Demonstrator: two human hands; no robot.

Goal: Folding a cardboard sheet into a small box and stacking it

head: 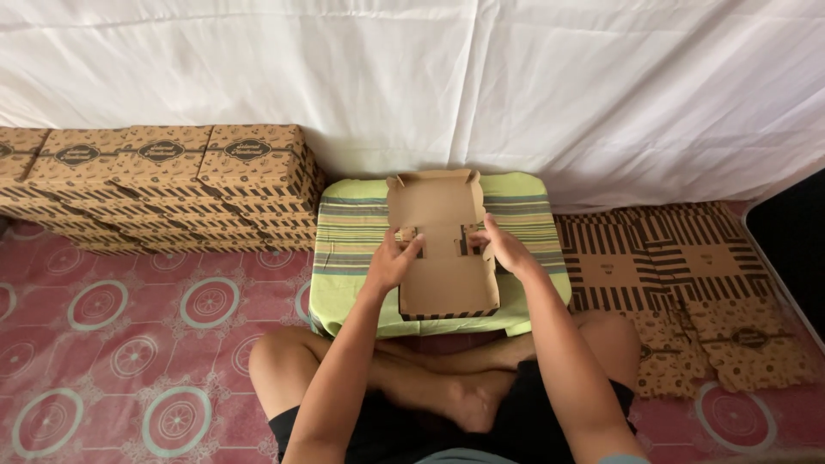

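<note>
From my seat at the feed, I look down on a brown cardboard box [447, 258], half folded, lying open on a low desk [344, 249] covered with a green striped cloth. Its lid flap stands toward the white sheet [516, 86] at the back, and its near wall carries dark diagonal stripes.

My left hand [393, 262] rests on the left side of the box, fingers [411, 247] curled over the small inner flap there, closed on the card. My right hand [507, 247] mirrors it on the right side, fingers pinching the matching flap inward. Both forearms run up from the bottom of the view, converging on the box, with crossed bare legs beneath them.

To the left, against the sheet, stands a stack of finished boxes [172, 185]: four columns visible across the top, each lid bearing a dark oval label on a dotted brown pattern, the sides banded in dark stripes. How many layers each column has I cannot count exactly.

To the right, flat unfolded box blanks [679, 258] lie spread on the floor, striped panels showing near the sheet, dotted panels nearer me; their number I cannot tell, as they overlap.

The floor covering [129, 344] is pink with pale green ring motifs.
</note>
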